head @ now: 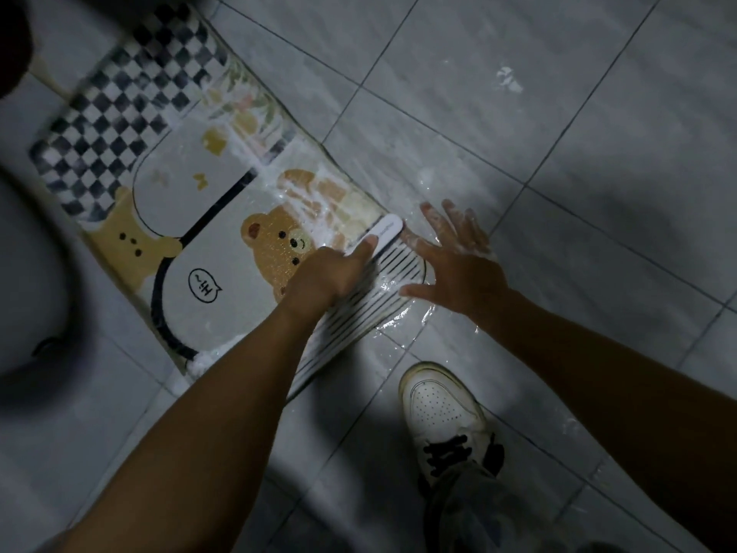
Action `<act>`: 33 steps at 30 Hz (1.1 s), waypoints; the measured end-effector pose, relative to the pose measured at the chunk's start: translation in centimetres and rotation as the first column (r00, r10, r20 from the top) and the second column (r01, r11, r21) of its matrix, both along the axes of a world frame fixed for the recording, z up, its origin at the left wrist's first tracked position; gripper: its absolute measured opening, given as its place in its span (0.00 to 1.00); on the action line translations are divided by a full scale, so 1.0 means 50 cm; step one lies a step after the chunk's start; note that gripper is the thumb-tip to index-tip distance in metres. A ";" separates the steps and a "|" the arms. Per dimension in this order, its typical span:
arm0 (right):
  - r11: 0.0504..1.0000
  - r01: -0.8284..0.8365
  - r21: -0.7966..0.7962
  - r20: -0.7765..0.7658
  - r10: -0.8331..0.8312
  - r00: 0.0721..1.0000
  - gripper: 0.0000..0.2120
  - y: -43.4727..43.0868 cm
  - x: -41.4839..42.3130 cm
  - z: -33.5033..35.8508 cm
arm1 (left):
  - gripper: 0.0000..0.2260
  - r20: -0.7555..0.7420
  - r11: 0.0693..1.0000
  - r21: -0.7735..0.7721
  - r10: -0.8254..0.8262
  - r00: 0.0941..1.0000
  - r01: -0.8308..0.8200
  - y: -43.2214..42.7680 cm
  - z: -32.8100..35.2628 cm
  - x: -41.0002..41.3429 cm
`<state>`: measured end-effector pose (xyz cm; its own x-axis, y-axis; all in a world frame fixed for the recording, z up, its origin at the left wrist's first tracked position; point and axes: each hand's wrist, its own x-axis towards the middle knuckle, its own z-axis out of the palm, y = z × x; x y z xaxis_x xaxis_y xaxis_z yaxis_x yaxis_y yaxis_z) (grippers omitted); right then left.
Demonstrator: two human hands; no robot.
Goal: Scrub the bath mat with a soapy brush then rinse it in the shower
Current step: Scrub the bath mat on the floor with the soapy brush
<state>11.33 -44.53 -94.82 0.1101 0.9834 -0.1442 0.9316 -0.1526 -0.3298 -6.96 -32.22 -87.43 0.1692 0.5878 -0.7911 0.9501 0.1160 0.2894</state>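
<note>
A bath mat with bears, a checkered corner and a striped end lies flat on the wet tiled floor, streaked with white suds. My left hand grips a white scrub brush and holds it against the mat's right edge, near the brown bear. My right hand, foamy, lies spread with straight fingers on the wet floor just beside the mat's striped end, its thumb touching that edge.
Grey floor tiles glisten with water and a blob of foam. My white sneaker stands below the mat's striped end. A dark rounded shape fills the left side.
</note>
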 end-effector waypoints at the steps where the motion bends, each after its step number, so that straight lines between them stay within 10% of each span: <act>1: 1.000 0.016 -0.013 -0.024 -0.017 1.000 0.49 0.002 0.001 -0.001 | 0.41 0.033 1.000 -0.017 0.025 0.999 -0.024 -0.006 -0.005 0.001; 6: 0.995 -0.012 -0.100 -0.001 0.012 1.000 0.57 0.028 0.010 0.012 | 0.35 -0.020 0.996 -0.040 0.077 0.997 -0.078 -0.065 0.008 -0.112; 14: 0.988 0.093 0.126 0.006 -0.094 0.996 0.43 -0.045 -0.020 -0.007 | 0.50 -0.022 0.999 -0.026 0.019 1.000 -0.020 -0.044 0.005 0.015; 19: 0.985 0.130 0.115 -0.026 -0.128 0.991 0.41 -0.053 -0.023 -0.019 | 0.31 0.002 0.998 -0.037 0.045 0.999 -0.045 -0.147 0.050 -0.065; 33: 0.997 0.043 0.066 0.036 -0.045 0.998 0.52 -0.039 0.020 -0.016 | 0.33 0.001 0.992 -0.098 0.081 0.997 -0.081 -0.167 0.026 -0.084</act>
<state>12.33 -46.47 -95.64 0.1574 0.9847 -0.0744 0.9365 -0.1727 -0.3051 -11.18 -40.56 -86.15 0.1281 0.5196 -0.8448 0.9352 0.2203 0.2773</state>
